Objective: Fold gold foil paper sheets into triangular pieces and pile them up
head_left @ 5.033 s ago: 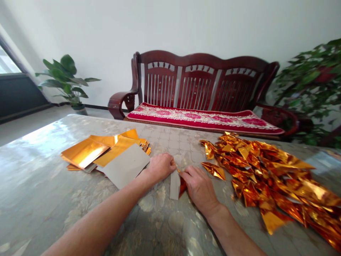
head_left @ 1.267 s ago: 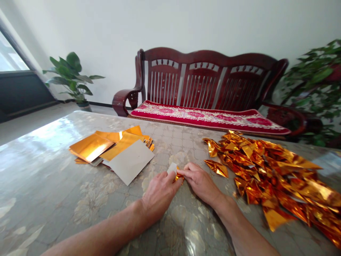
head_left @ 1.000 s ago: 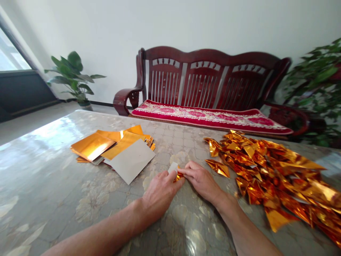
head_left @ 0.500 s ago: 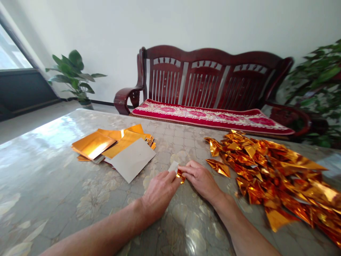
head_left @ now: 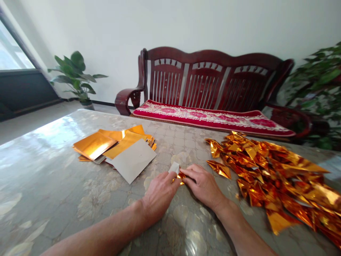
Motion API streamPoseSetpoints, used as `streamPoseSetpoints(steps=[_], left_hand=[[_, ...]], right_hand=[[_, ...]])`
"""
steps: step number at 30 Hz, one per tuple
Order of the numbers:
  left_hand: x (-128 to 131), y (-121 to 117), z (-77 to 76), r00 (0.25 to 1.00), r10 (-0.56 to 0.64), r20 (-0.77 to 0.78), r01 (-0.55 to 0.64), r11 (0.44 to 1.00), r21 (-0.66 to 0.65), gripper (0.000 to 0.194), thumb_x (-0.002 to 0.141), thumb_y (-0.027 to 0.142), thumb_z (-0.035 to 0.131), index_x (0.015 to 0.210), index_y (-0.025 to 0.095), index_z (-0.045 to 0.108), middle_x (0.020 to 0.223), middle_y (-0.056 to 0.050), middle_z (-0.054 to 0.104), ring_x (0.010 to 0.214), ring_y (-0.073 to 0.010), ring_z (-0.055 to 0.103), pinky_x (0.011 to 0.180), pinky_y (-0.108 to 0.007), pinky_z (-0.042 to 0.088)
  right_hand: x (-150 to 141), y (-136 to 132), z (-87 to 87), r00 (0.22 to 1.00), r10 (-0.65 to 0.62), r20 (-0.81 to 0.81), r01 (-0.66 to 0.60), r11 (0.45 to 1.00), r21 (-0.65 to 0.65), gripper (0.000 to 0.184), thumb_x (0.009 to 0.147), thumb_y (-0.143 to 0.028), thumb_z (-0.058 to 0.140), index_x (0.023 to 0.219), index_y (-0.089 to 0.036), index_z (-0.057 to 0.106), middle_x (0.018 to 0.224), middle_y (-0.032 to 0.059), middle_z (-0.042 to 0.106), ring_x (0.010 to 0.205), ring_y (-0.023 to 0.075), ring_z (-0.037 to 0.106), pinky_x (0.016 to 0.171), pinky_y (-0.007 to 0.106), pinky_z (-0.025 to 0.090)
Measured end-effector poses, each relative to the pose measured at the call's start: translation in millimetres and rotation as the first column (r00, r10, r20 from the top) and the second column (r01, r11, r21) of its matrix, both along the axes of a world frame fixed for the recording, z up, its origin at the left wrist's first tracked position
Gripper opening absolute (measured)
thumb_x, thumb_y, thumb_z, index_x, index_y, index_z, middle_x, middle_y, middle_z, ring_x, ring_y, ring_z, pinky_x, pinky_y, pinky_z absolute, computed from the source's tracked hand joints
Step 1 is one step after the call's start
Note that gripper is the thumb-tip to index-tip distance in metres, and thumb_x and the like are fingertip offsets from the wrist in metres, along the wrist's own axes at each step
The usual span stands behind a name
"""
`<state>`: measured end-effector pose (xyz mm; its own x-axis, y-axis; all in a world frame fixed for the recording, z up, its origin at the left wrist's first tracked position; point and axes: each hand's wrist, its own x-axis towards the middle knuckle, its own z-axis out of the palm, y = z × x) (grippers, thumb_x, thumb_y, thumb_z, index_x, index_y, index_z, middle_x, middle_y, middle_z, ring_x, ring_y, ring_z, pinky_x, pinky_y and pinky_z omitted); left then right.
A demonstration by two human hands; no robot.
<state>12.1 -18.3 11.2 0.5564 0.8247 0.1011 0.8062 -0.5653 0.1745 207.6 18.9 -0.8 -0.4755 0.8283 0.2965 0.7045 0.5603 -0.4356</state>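
Both hands meet at the middle of the table over one small piece of gold foil paper [head_left: 178,172], partly folded, its white back showing at the top. My left hand [head_left: 160,193] pinches its left side with thumb and fingers. My right hand [head_left: 204,185] presses and pinches its right side against the tabletop. Most of the paper is hidden under the fingers.
A stack of flat gold sheets [head_left: 106,148], one lying white side up [head_left: 132,164], sits to the left. A heap of folded gold foil pieces [head_left: 269,170] spreads across the right of the marble-patterned table [head_left: 53,185]. Behind stand a wooden bench [head_left: 207,89] and potted plants [head_left: 73,76].
Five seconds ago the paper was a longer strip lying flat; now it is folded smaller between the fingers. Over the last second the hands barely shifted, only working the fold.
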Motion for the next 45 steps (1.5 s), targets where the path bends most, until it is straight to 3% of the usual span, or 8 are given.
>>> streamPoseSetpoints(steps=[13, 21, 29, 37, 41, 45], left_hand=[[0, 4, -4.2, 0.995, 0.019, 0.102, -0.015, 0.999, -0.045, 0.029, 0.096, 0.012, 0.046, 0.121, 0.021, 0.058, 0.115, -0.003, 0.062, 0.106, -0.0188, 0.059, 0.097, -0.031, 0.049], [3, 5, -8.8, 0.991, 0.024, 0.131, -0.019, 0.999, -0.035, 0.024, 0.096, 0.012, 0.047, 0.113, 0.020, 0.062, 0.109, -0.003, 0.063, 0.101, -0.0172, 0.059, 0.092, -0.029, 0.049], [5, 5, -14.9, 0.998, 0.016, 0.068, -0.020, 0.998, 0.057, 0.013, 0.094, 0.016, 0.054, 0.103, 0.018, 0.063, 0.101, -0.004, 0.065, 0.092, -0.0206, 0.056, 0.086, -0.035, 0.049], [2, 2, 0.6, 0.999, 0.011, 0.047, -0.011, 1.000, -0.001, 0.016, 0.095, 0.016, 0.052, 0.107, 0.019, 0.062, 0.105, -0.003, 0.065, 0.094, -0.0199, 0.057, 0.085, -0.032, 0.050], [3, 2, -0.8, 0.999, 0.031, 0.037, -0.030, 0.999, -0.017, 0.016, 0.095, 0.015, 0.052, 0.106, 0.020, 0.061, 0.103, -0.002, 0.064, 0.094, -0.0194, 0.058, 0.083, -0.031, 0.051], [4, 2, -2.6, 0.997, 0.071, 0.021, -0.071, 0.997, 0.012, 0.021, 0.094, 0.012, 0.049, 0.111, 0.020, 0.059, 0.115, -0.004, 0.060, 0.100, -0.0193, 0.058, 0.086, -0.031, 0.052]], right_hand=[[-13, -6, -3.0, 0.981, -0.166, 0.099, 0.150, 0.977, 0.149, 0.019, 0.092, -0.019, 0.060, 0.104, -0.025, 0.074, 0.084, 0.0019, 0.069, 0.084, 0.0173, 0.063, 0.075, 0.026, 0.045], [-17, -8, -0.1, 0.979, -0.148, 0.139, 0.108, 0.960, 0.260, 0.019, 0.096, -0.020, 0.055, 0.094, -0.024, 0.073, 0.078, 0.0021, 0.067, 0.080, 0.0165, 0.059, 0.070, 0.026, 0.040], [-22, -12, 5.0, 0.965, -0.130, 0.226, 0.063, 0.957, 0.283, 0.014, 0.094, -0.019, 0.058, 0.084, -0.022, 0.068, 0.077, 0.0013, 0.061, 0.080, 0.0177, 0.055, 0.070, 0.028, 0.037], [-24, -12, 4.7, 0.960, -0.129, 0.247, 0.057, 0.959, 0.279, 0.016, 0.094, -0.016, 0.058, 0.082, -0.022, 0.067, 0.077, 0.0017, 0.061, 0.078, 0.0169, 0.053, 0.070, 0.028, 0.035], [-24, -12, 4.9, 0.962, -0.120, 0.246, 0.043, 0.954, 0.297, 0.016, 0.093, -0.014, 0.058, 0.083, -0.022, 0.067, 0.079, 0.0021, 0.062, 0.078, 0.0169, 0.053, 0.070, 0.028, 0.035], [-24, -12, 5.1, 0.967, -0.105, 0.231, 0.030, 0.950, 0.310, 0.015, 0.093, -0.014, 0.058, 0.088, -0.023, 0.068, 0.079, 0.0019, 0.062, 0.079, 0.0171, 0.053, 0.070, 0.028, 0.035]])
